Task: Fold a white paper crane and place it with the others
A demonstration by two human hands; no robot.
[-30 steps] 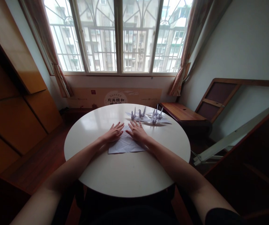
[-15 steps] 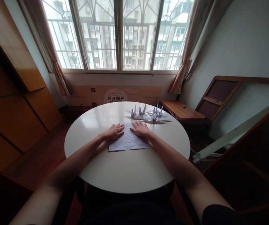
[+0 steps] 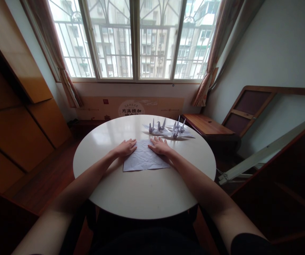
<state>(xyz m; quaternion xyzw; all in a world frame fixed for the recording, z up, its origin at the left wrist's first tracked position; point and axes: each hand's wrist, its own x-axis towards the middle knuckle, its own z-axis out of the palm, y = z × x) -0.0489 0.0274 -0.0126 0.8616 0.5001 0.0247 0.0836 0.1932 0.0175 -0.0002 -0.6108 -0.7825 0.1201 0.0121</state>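
Note:
A creased sheet of pale paper (image 3: 145, 159) lies spread on the round white table (image 3: 144, 198), its near edge slightly raised. My left hand (image 3: 126, 147) rests flat at the sheet's left edge, fingers stretched toward the middle. On the far right part of the paper lies my right hand (image 3: 159, 146), palm down with fingers extended. Fold lines run across the paper between and below the hands. Several folded paper cranes (image 3: 175, 131) stand beyond my right hand.
A wooden chair (image 3: 208, 124) is past the table's right side. Behind the table, a printed cardboard box (image 3: 96, 103) leans under the barred window (image 3: 112, 42). Orange cabinets (image 3: 14, 138) line the left, and a pale metal leg (image 3: 244, 159) slants at the right.
My left hand has slid a little to the left, baring more of the paper's far left part. My right hand has hardly moved.

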